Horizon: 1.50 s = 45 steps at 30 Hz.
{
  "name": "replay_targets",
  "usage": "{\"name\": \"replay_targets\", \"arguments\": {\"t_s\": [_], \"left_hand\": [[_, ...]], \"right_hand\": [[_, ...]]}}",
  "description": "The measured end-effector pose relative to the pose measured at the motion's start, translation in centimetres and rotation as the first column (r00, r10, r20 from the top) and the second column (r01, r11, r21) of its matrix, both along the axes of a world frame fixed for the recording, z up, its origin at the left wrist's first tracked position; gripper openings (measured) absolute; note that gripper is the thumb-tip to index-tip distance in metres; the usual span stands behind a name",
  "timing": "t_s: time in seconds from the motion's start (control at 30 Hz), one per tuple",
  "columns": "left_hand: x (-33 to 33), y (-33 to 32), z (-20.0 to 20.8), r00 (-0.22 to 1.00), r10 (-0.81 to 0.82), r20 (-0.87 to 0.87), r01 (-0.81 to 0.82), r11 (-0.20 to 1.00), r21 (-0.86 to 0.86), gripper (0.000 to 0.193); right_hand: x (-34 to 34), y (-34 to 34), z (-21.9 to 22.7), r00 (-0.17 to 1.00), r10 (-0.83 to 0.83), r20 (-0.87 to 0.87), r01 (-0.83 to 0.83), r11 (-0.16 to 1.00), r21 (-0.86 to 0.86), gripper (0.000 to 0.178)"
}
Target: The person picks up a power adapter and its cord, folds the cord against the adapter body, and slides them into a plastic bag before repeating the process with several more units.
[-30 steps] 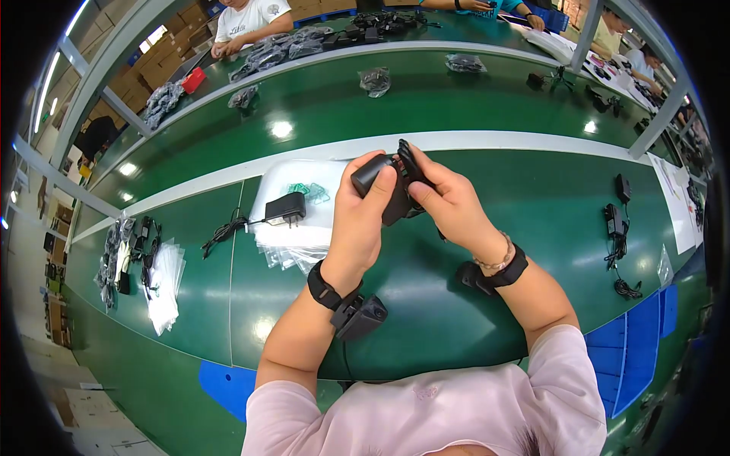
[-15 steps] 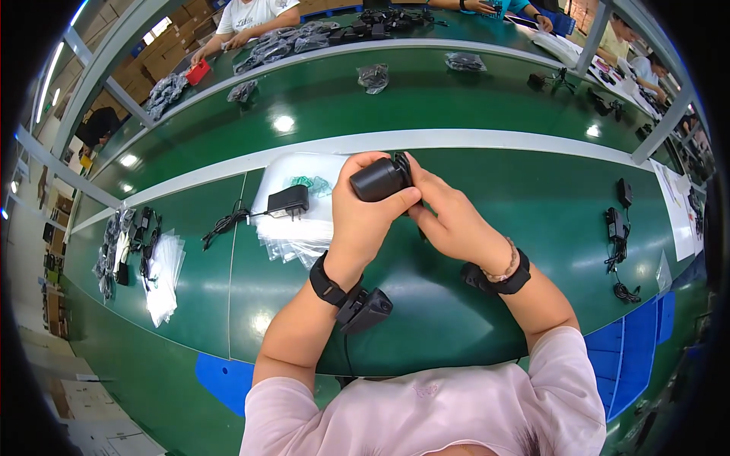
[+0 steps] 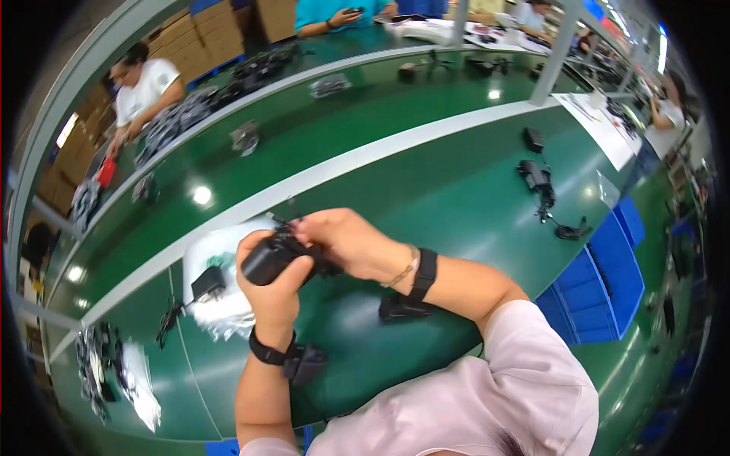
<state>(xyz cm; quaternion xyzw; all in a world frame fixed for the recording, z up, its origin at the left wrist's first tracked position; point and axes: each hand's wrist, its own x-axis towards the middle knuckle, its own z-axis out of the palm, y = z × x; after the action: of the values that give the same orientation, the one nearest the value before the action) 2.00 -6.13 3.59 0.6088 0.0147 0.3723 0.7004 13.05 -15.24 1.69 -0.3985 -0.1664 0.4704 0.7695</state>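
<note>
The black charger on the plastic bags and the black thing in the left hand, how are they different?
The black charger lies on the plastic bags, but the black thing is held up in the left hand. The black charger looks boxy, while the black thing looks rounded. The black charger also looks smaller in the picture than the black thing. Both are black.

Blue bin [image 3: 584, 292] and seemingly cardboard boxes [image 3: 219, 35]

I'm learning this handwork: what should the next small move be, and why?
Probably the right hand should tuck in the thin dark end sticking up near its fingertips, since the left hand grips the black device.
</note>
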Motion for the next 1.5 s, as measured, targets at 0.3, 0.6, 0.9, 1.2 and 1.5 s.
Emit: {"name": "replay_targets", "arguments": {"t_s": [0.3, 0.6, 0.9, 1.2, 1.5], "left_hand": [[0.3, -0.9, 0.4, 0.990, 0.135, -0.048, -0.143, 0.942, -0.305, 0.044], [0.1, 1.3, 0.4, 0.988, 0.082, -0.129, -0.108, 0.972, -0.210, 0.041], [0.5, 0.4, -0.2, 0.998, -0.034, -0.061, 0.006, 0.915, -0.403, 0.058], [0.0, 7.7, -2.1, 0.672, 0.659, -0.337, -0.084, 0.520, 0.850, 0.041], [1.5, 11.0, -7.3, 0.503, 0.792, -0.345, 0.136, 0.322, 0.937, 0.034]], "right_hand": [[-1.9, -0.7, 0.6, 0.930, -0.092, 0.355, 0.068, 0.994, 0.080, 0.022], [-1.7, -1.3, 0.2, 0.923, 0.116, 0.366, -0.136, 0.990, 0.027, 0.031], [-2.5, -0.4, -0.2, 0.366, -0.160, 0.917, 0.121, 0.985, 0.124, 0.050], [2.6, -0.5, 1.8, 0.553, -0.347, 0.757, 0.426, 0.899, 0.101, 0.037], [3.5, -1.8, 2.4, 0.503, -0.394, 0.770, 0.465, 0.874, 0.143, 0.035]]}}
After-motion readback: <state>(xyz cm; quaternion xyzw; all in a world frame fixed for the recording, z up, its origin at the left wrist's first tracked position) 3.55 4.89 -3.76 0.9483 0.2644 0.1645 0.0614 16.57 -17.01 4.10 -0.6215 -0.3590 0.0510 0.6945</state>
